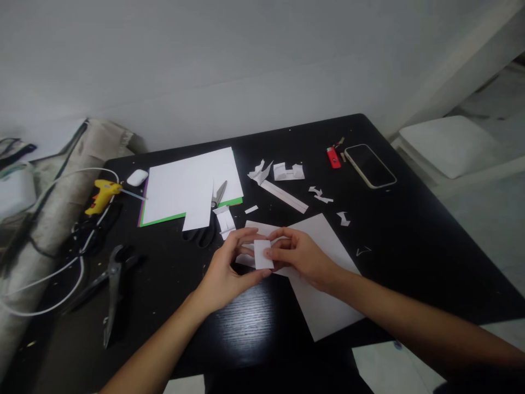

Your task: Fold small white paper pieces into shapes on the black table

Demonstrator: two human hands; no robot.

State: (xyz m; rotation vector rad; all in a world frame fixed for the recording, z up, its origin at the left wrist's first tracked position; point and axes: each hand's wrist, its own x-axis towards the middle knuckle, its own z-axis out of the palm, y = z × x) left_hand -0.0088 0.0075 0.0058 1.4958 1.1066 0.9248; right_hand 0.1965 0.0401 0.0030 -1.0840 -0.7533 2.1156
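The person's left grip [227, 278] and right grip [307, 256] are both grasping one small white paper piece [262, 255], which is between them, over the black table [418, 262]. The left thumb supports its lower edge, and the right thumb presses on its face. Under the right grip lies a large white sheet [328, 306]. Beyond the left grip there are a paper stack [176, 186] and scissors [220, 192], partly covered by paper. Farther left of this grip lie a yellow glue gun [101, 198] and, nearer, a pliers-like tool [114, 271]. Beyond the right grip, to its right, are a red lighter [333, 157] and a smartphone [371, 167].
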